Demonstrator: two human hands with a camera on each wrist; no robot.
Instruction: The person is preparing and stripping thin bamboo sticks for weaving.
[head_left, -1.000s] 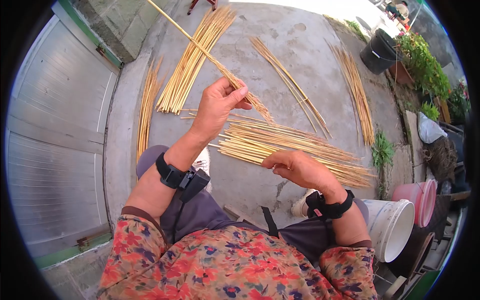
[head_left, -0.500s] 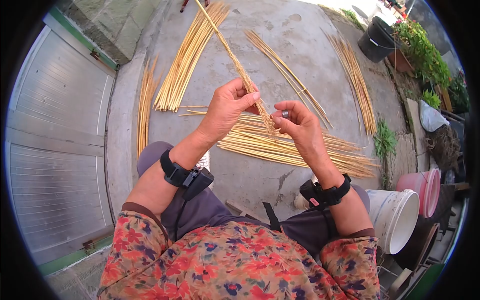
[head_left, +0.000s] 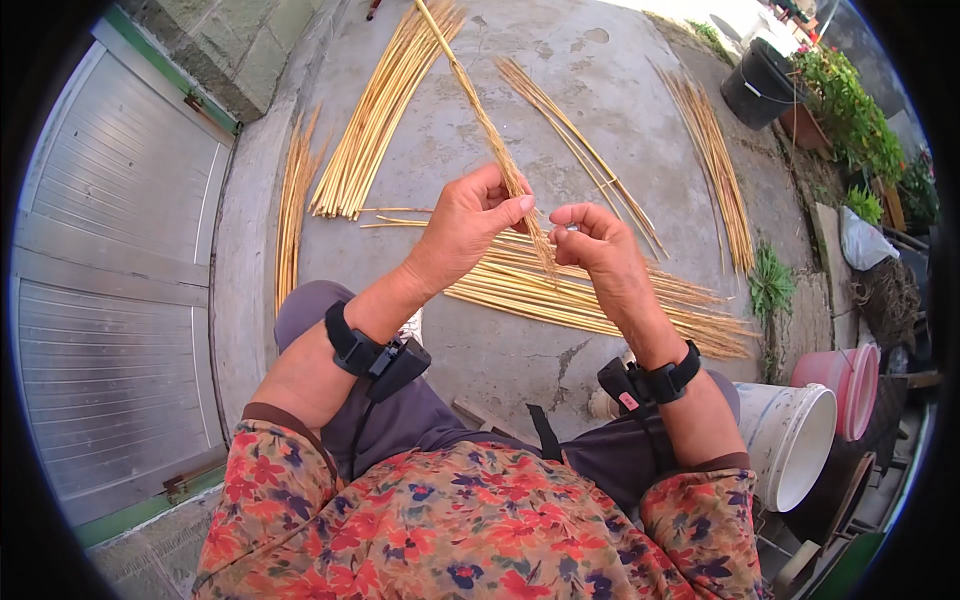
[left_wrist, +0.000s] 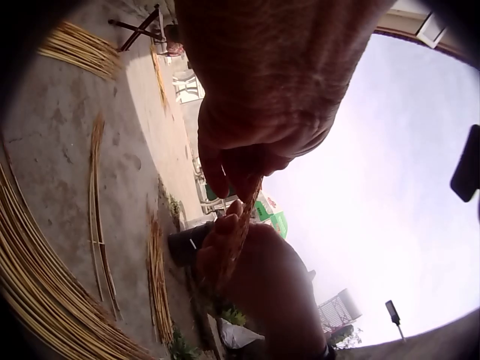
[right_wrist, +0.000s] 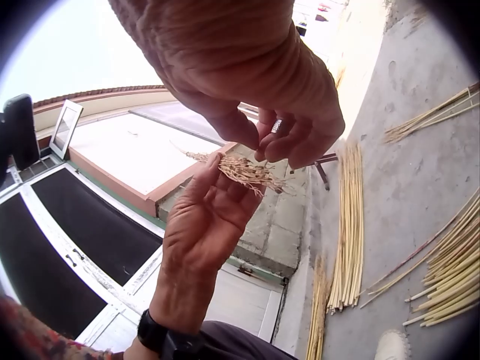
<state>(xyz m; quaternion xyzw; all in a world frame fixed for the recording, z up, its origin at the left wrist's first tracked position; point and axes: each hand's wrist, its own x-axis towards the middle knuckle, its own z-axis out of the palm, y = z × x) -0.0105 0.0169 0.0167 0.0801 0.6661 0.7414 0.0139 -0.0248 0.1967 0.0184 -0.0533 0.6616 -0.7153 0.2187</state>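
My left hand [head_left: 455, 228] holds a long dry broomcorn stalk [head_left: 466, 85] just where its seed head begins, thumb along the near side. The bushy seed head [head_left: 543, 248] points down toward me, while the stem runs up and away. Beside this end is my right hand [head_left: 612, 258], its fingers curled and thumb brought to the fingertips. In the right wrist view, those fingertips sit right at the straw-coloured seed head [right_wrist: 246, 174]; I cannot tell whether they pinch a strand. Below both hands, a spread bundle of stalks [head_left: 520, 300] lies on the concrete.
More stalks lie in a thick bundle [head_left: 385, 110], a narrow left bundle [head_left: 290, 220], a thin group [head_left: 575, 140] and a right bundle [head_left: 715, 165]. A metal door [head_left: 115, 270] is at left. White bucket [head_left: 765, 420], pink bucket [head_left: 830, 385] and black bucket [head_left: 760, 85] stand at right.
My right hand has come up from above the floor bundle to the seed head. My left hand has moved slightly right, and the stalk now points more steeply away.
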